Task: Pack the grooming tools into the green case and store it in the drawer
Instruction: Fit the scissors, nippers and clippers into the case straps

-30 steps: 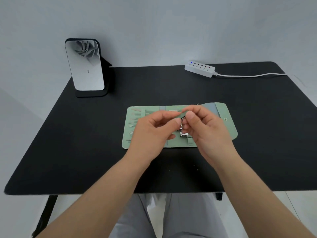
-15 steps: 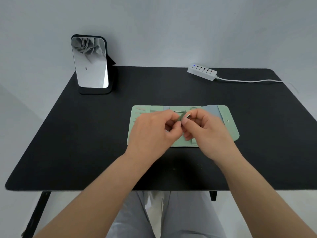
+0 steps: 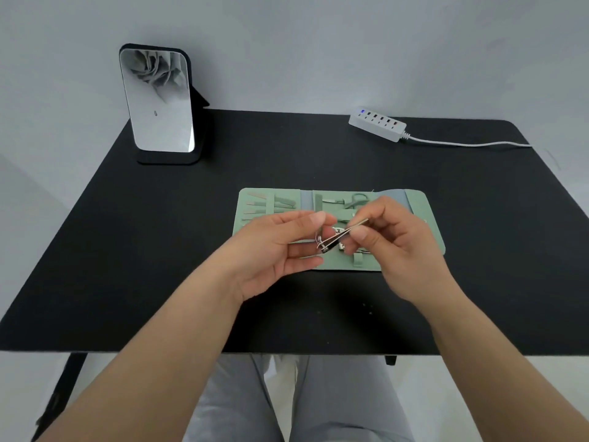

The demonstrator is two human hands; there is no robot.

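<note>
Right hand [image 3: 398,244] pinches the upper end of a thin metal tool [image 3: 342,235], likely a clipper, just above the middle of the open green case [image 3: 427,215] on the surface [image 3: 159,250]. Left hand [image 3: 274,247] is at the tool's lower end; cannot tell if it grips. Risk: the pinch slips and the tool drops onto the slotted tools [image 3: 255,204] in the case, knocking them loose.

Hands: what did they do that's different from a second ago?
The hands drew apart a little. The right hand now pinches the slim metal tool so it shows slanted; the left hand loosened its fingers by the lower end, grip unclear. The green case, mirror and power strip stayed put.
</note>
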